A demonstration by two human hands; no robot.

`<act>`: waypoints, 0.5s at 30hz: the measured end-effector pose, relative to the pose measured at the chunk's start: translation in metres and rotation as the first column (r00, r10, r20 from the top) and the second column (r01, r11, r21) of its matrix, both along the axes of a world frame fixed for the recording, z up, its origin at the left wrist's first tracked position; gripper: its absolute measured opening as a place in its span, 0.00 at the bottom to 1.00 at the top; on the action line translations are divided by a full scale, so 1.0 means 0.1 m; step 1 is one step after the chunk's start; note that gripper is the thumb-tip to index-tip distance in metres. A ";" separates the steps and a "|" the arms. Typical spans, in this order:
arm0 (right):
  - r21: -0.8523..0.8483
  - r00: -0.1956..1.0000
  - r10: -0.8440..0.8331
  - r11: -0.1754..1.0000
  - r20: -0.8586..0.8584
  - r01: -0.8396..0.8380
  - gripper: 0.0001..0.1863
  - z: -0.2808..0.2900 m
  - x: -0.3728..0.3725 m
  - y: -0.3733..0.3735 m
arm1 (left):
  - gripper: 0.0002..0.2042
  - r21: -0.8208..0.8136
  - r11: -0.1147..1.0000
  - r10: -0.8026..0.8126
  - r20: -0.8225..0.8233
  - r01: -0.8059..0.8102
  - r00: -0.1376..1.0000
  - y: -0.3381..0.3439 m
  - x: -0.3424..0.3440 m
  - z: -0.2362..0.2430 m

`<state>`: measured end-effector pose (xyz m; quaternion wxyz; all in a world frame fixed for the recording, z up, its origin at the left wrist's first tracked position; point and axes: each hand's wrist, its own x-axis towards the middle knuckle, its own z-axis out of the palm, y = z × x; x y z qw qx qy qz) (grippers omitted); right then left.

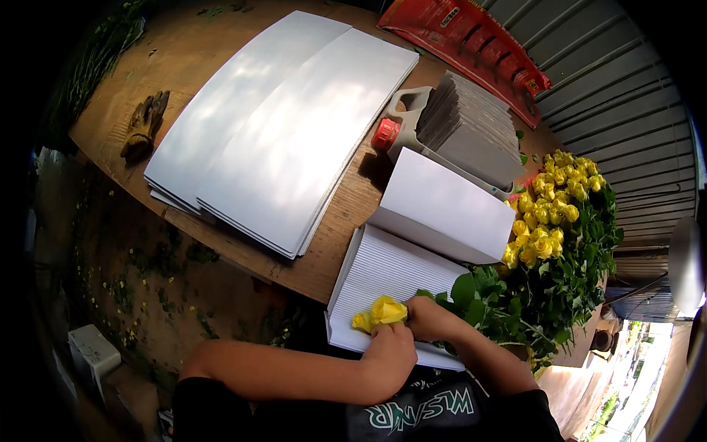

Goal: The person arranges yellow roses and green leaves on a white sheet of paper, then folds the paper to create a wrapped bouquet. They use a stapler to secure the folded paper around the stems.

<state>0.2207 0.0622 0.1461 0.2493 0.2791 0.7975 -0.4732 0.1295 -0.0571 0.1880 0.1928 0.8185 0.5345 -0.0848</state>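
Observation:
Two yellow roses point(388, 310) lie with their heads over a corrugated white cardboard sheet point(398, 267) in front of me. My left hand point(392, 352) is closed just below the blooms, gripping them. Right beside it, my right hand point(431, 320) is closed on the roses' stems, partly hidden by its own fingers. Green leaves point(465, 292) spread out past my right wrist. The far part of the cardboard, a smooth white flap point(444, 206), tilts up against a cut-open jerry can point(409, 132) with a red cap.
Large white cardboard sheets point(294, 125) are stacked on the wooden table point(324, 274). Grey sheets point(471, 129) fill the jerry can. Many yellow roses point(554, 197) lie at the right. A dirty glove point(144, 127), a red plastic bag point(471, 48) and green stems point(96, 70) lie farther off.

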 end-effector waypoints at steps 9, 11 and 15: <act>0.052 0.991 0.113 0.992 0.071 -0.116 0.17 0.26 0.01 0.17 | 0.08 -0.055 0.990 0.137 0.133 -0.131 0.982 0.07 0.00 -0.14; 0.200 0.992 -0.083 0.975 -0.097 0.101 0.14 0.67 0.22 0.28 | 0.06 -0.090 0.993 0.094 0.133 -0.082 0.987 0.12 -0.06 -0.12; 0.770 0.778 -0.408 0.232 -0.477 0.594 0.11 1.58 0.88 0.56 | 0.06 -0.152 0.985 -0.058 0.112 0.075 0.992 0.15 -0.13 -0.21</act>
